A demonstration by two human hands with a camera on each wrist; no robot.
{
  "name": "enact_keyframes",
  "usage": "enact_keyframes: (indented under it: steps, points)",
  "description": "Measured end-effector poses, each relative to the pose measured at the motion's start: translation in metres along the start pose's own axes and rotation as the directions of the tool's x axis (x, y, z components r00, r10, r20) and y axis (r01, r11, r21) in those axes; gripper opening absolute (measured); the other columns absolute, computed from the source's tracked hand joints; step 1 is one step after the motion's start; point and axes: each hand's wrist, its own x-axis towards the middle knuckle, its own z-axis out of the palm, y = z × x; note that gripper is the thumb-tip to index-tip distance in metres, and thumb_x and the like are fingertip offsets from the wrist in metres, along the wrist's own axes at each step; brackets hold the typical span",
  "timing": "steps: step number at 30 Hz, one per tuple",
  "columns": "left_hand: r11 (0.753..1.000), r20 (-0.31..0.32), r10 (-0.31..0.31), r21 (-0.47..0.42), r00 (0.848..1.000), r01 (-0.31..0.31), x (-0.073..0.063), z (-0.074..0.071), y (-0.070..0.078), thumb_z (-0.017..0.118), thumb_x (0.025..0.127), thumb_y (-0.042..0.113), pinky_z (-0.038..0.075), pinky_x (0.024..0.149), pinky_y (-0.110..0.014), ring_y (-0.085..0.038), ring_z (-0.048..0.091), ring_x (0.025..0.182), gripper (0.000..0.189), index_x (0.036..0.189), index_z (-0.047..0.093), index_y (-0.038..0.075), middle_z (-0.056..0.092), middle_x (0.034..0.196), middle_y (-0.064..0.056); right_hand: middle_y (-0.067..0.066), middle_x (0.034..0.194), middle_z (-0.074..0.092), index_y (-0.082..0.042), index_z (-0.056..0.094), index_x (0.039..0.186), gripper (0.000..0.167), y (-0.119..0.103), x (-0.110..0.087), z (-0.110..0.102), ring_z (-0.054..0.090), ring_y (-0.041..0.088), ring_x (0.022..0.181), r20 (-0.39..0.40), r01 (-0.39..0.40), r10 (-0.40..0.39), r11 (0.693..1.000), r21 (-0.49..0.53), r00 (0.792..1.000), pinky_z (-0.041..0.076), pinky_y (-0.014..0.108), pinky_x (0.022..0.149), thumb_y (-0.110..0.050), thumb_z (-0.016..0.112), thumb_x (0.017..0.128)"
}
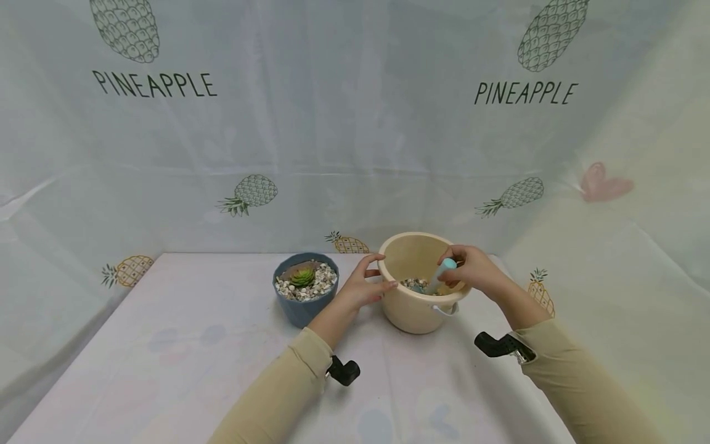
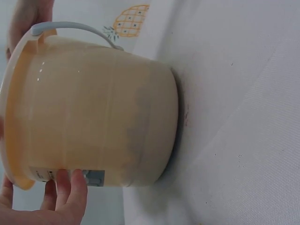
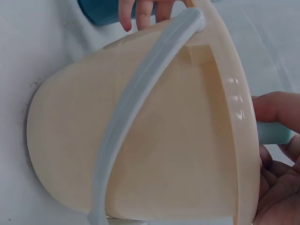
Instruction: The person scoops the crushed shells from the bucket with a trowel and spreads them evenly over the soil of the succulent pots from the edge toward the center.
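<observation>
A cream bucket [image 1: 413, 311] stands on the table with small pebbles [image 1: 416, 284] inside. At its left side, my left hand [image 1: 363, 287] holds the bucket, thumb by the near rim. In the left wrist view, several fingers [image 2: 70, 190] of that hand press the outer wall over a label. Over the right rim reaches my right hand [image 1: 474, 269], gripping the light blue handle [image 1: 444, 271] of a tool. The tool slants down into the bucket; its lower end is among the pebbles and its full shape is hidden.
Left of the bucket stands a blue pot [image 1: 302, 311] with a green succulent [image 1: 302, 277] and pale stones. The bucket's grey carrying handle [image 3: 136, 93] hangs down on its right side. A pineapple-print cloth [image 1: 355, 135] rises behind the table [image 1: 194, 370].
</observation>
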Motion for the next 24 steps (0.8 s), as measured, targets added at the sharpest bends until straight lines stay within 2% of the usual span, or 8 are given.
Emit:
enact_keyframes:
  steps: [4,10,16,24]
  points:
    - [1.0,0.007,0.002,0.011,1.0,-0.002,-0.001,0.0,0.0,0.081,0.082,0.016,0.052,0.086,-0.048,-0.028,0.06,0.104,0.067,0.139,0.049,0.029,0.05,0.13,-0.014,0.017,0.094,0.062,0.008,0.058,0.103,0.026,0.003,0.0,0.0,0.068,0.026,0.074,-0.067,0.009,-0.003,0.997,0.081,0.998,0.057,0.038,0.07,-0.003,0.073,0.085]
    - [0.998,0.001,0.02,0.056,1.0,-0.02,-0.006,-0.002,0.003,0.081,0.082,0.015,0.053,0.082,-0.041,-0.027,0.059,0.106,0.067,0.141,0.05,0.026,0.053,0.128,-0.012,0.012,0.093,0.062,0.01,0.056,0.103,0.027,0.007,-0.002,-0.004,0.069,0.022,0.073,-0.137,0.015,0.011,0.983,0.186,0.991,0.057,0.033,0.069,-0.002,0.072,0.086]
    - [0.994,0.023,0.062,0.083,0.998,-0.064,-0.011,-0.008,0.004,0.079,0.083,0.013,0.052,0.082,-0.041,-0.028,0.057,0.111,0.062,0.139,0.053,0.016,0.055,0.129,-0.011,0.01,0.095,0.06,0.012,0.052,0.104,0.028,0.011,-0.008,-0.011,0.069,0.017,0.074,-0.176,0.009,0.038,0.967,0.256,0.984,0.057,0.031,0.072,-0.003,0.07,0.088]
    - [0.982,0.042,0.112,0.15,0.993,-0.117,-0.023,-0.024,0.016,0.077,0.086,0.02,0.052,0.087,-0.042,-0.027,0.057,0.116,0.052,0.134,0.057,0.018,0.058,0.128,-0.008,0.01,0.095,0.058,0.013,0.049,0.112,0.033,0.013,-0.014,-0.019,0.069,0.013,0.074,-0.209,0.01,0.062,0.946,0.325,0.976,0.056,0.028,0.074,-0.005,0.068,0.091]
